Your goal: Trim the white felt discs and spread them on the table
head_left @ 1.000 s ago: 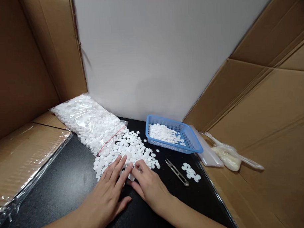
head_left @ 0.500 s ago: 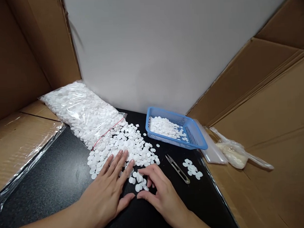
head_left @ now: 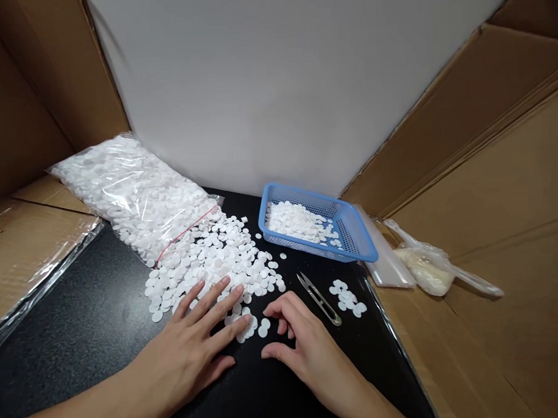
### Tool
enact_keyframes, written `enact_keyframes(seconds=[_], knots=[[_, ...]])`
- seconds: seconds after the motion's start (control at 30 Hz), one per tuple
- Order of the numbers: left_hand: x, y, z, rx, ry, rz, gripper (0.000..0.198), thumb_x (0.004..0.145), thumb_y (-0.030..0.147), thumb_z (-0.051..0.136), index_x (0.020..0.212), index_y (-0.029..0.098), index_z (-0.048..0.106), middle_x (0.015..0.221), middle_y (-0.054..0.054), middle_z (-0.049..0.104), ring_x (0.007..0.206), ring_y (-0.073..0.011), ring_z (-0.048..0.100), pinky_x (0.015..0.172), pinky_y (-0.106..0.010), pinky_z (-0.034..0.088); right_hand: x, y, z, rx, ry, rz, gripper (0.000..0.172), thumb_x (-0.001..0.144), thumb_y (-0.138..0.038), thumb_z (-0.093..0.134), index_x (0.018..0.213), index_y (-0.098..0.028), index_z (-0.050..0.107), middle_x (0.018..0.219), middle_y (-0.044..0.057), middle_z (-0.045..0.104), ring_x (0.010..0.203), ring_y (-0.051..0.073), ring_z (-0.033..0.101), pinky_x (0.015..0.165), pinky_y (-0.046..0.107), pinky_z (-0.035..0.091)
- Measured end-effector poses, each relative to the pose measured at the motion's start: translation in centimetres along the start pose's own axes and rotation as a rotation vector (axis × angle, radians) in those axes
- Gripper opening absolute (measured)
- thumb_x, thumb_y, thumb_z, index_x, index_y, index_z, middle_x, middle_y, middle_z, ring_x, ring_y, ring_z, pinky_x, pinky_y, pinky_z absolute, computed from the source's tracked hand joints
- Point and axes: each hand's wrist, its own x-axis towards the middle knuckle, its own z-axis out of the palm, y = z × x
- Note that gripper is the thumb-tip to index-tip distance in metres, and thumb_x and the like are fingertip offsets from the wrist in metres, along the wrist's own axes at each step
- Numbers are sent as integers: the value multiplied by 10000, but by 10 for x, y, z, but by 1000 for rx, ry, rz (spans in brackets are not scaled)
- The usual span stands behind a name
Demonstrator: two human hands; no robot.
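Note:
A heap of small white discs (head_left: 207,260) spills from a clear plastic bag (head_left: 132,193) onto the black table (head_left: 91,325). My left hand (head_left: 192,346) lies flat with its fingers spread, fingertips touching the near edge of the heap and a few separated discs (head_left: 246,326). Just right of those discs rests my right hand (head_left: 302,345), fingers curled loosely with nothing visibly held. Thread snips (head_left: 319,299) lie to the right of my right hand.
A blue mesh basket (head_left: 353,240) partly filled with white discs stands at the back right. A small cluster of discs (head_left: 348,298) lies right of the snips. Cardboard panels wall in both sides; a plastic bag with pale contents (head_left: 422,268) rests on the right cardboard.
Both hands drew back toward me from the heap, dragging a few discs out of it. The right hand's fingers curled and came off the pile.

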Motion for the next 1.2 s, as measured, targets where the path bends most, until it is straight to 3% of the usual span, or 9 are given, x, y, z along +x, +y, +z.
enact_keyframes(seconds=[0.2,0.4,0.63,0.8,0.9,1.0,1.07,1.13,1.2], knots=[[-3,-10,6,9,-5,-76,539,919,352,645,1440,289,524,1583,-35,427,1479,-310,335,1248,-492,127,0,1,-4,-48,-7,-79,233,926,-106,591,1118,-224,654,1021,40,564,801,162,604,761,297,522],[-4,-13,5,-20,-18,-112,547,925,344,639,1452,302,500,1589,-28,418,1488,-305,319,1240,-498,142,0,5,-1,-96,12,-142,217,915,-94,606,1072,-206,705,991,50,571,842,184,632,759,299,520],[-3,-6,0,-114,40,-159,395,939,268,607,1332,304,607,1525,-23,509,1464,-274,369,1237,-454,153,-1,-1,-6,-86,-21,-144,295,915,-28,552,1090,-223,687,1010,40,569,849,164,630,760,278,512],[-1,-3,-2,-126,10,-138,401,948,172,559,1333,279,598,1539,-34,485,1484,-255,326,1236,-434,108,0,-2,-6,-79,-4,-153,216,914,-38,557,983,-208,670,975,33,569,804,153,610,723,267,493],[-2,-1,-6,-180,14,-146,397,947,125,543,1304,284,614,1515,-40,511,1464,-264,357,1225,-456,157,-1,-3,-7,-13,1,-126,172,893,-50,567,857,-205,632,932,16,574,712,126,564,637,241,456],[0,4,-15,-394,32,-170,437,946,94,521,1315,310,608,1425,-49,588,1384,-257,457,1159,-434,324,-2,-8,-5,206,34,-33,112,871,-128,614,786,-200,606,798,-5,580,679,128,554,612,237,439],[7,11,-22,-644,21,-245,432,928,126,567,1318,308,609,1310,-66,648,1224,-237,579,1019,-354,469,-3,-14,0,483,41,78,108,853,-237,676,790,-197,597,744,-12,600,676,133,586,638,245,468],[18,22,-26,-935,12,-430,368,862,214,696,1225,272,665,1112,-63,707,968,-207,659,822,-281,535,-5,-20,7,754,28,148,229,812,-360,742,807,-193,587,790,7,647,695,141,629,671,262,506],[32,32,-27,-1222,1,-645,243,800,278,770,1034,229,729,903,-31,713,824,-185,662,743,-260,531,-8,-24,13,913,47,136,357,753,-472,790,792,-196,567,805,16,660,710,157,648,688,283,529]])
